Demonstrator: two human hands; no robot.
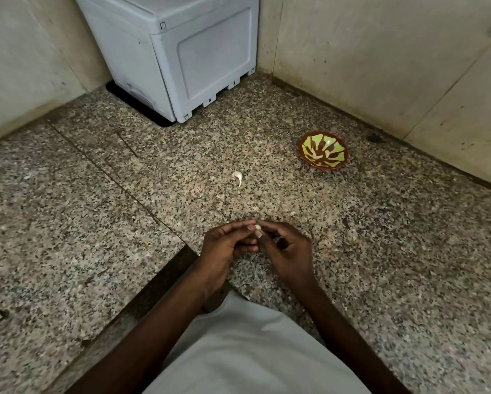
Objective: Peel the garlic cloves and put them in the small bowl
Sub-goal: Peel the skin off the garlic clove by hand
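I see the left hand [224,245] and the right hand [287,251] together near me, both pinching one garlic clove [258,228] between the fingertips. The small bowl [323,150] stands far right on the granite counter [124,209], with peeled pieces inside. A piece of skin [238,177] lies between. A grey box [176,52] stands far back.

Speckled polished granite counter [380,251], glossy glazed bowl [309,162], matt plastic box [181,52].
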